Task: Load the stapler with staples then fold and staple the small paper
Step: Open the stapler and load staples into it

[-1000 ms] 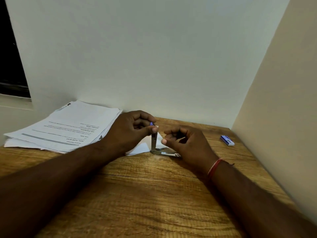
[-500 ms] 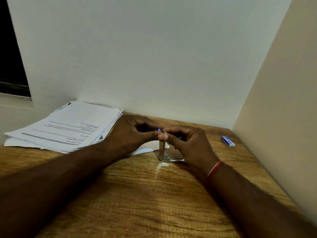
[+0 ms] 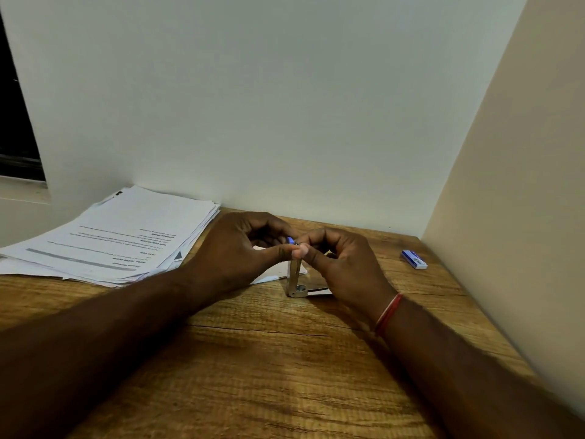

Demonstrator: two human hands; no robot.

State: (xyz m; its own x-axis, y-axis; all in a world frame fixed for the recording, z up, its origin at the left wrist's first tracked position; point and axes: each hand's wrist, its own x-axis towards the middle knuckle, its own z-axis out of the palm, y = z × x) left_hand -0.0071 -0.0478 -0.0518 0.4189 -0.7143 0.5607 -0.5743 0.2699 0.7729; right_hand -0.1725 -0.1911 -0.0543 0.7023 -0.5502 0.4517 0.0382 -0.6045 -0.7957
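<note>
**Wood, metal, paper**

The table [image 3: 253, 375] is wood or a wood-look laminate. It is brown with dark streaky grain, matt, with a faint sheen near its middle. The stapler [image 3: 294, 277] is bare silvery metal, bright and glossy, with a small glint at its hinge. Its upright arm ends in a blue tip [image 3: 290, 240] that looks like plastic. The small paper [image 3: 275, 274] behind it is plain white and matt. The stack [image 3: 126, 236] at the table's back left corner is white printed paper, matt, with uneven edges. The box [image 3: 414, 259] near the right edge looks like smooth blue and white card. A band [image 3: 388, 313] of red thread circles the right wrist. The walls [image 3: 285, 106] are smooth matt paint.
</note>
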